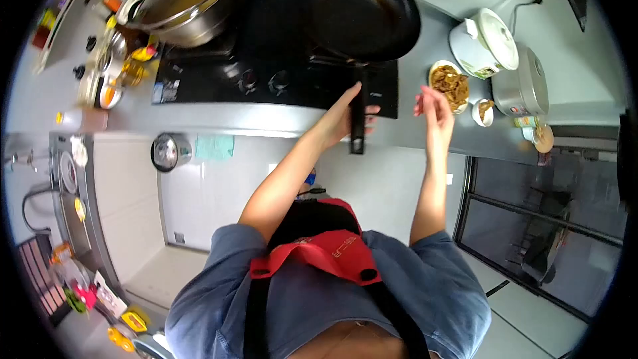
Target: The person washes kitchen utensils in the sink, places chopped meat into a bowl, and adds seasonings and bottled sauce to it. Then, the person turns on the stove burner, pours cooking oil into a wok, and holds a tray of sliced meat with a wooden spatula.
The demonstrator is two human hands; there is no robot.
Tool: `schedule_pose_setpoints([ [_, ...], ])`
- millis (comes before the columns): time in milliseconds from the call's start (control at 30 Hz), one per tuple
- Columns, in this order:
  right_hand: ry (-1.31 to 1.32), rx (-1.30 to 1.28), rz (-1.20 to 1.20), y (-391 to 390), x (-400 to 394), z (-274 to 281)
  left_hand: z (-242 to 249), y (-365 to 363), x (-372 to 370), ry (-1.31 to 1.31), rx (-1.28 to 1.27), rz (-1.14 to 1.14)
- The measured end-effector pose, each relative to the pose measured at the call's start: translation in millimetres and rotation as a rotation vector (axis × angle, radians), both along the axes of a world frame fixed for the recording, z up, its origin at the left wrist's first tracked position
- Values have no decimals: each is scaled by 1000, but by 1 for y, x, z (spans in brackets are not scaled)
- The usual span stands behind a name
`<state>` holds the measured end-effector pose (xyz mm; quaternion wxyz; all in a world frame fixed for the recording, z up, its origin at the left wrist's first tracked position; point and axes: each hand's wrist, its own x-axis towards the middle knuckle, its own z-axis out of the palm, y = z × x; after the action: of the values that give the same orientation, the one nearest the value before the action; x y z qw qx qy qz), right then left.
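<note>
A black frying pan (359,10) rests on the right burner of the black gas stove (212,86), its long handle (357,113) pointing towards me. My left hand (342,119) is around that handle, thumb on top and fingertips showing past its right side. To the right, my right hand (433,103) hovers by the near edge of a plate of sliced brown food (450,85). Its fingers are slightly bent and apart, with nothing visible in them. A small white bowl (483,113) with some brown food stands just right of the plate.
A lidded steel pot (196,16) sits on the left burner. Bottles and seasoning jars (109,73) crowd the left counter. A white rice cooker (488,43) and a grey cooker (525,83) stand at the right. A bin (169,153) is on the floor below.
</note>
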<state>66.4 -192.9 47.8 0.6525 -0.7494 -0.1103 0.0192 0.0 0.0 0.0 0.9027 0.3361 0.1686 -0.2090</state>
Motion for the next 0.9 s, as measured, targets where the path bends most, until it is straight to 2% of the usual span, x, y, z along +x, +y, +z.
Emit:
schedule_pose_setpoints([
  [33,16,-73,92,19,-5,27,-1,-4,-2,8,-105,49],
  [67,45,-191,217,38,-3,42,-24,-10,-1,-57,-79,99],
  [100,-10,-282,290,104,-24,48,-27,25,-21,-84,-22,219],
  [133,-6,-405,375,149,-37,36,-28,47,-59,-107,104,261],
  [167,-131,-581,480,185,-35,19,-32,66,-85,-163,208,300],
  [200,-233,-792,531,212,-26,-15,-49,84,-111,-140,185,345],
  [233,-174,-1052,548,247,-20,-48,-64,116,-148,-101,196,384],
  [267,-119,-1178,509,268,-16,-65,-80,134,-177,-73,252,469],
  [367,-58,-1331,410,298,-4,-119,-135,190,-292,108,463,772],
  [500,-107,-1421,364,310,1,-130,-220,220,-467,450,539,1177],
  [567,190,-1348,355,316,-5,-118,-242,216,-535,639,474,1307],
  [600,169,-1307,305,316,-9,-119,-245,209,-559,704,436,1316],
  [733,203,-1295,258,322,-9,-125,-272,177,-617,812,323,1341],
  [900,107,-1398,264,320,-7,-134,-289,148,-626,817,205,1322],
])
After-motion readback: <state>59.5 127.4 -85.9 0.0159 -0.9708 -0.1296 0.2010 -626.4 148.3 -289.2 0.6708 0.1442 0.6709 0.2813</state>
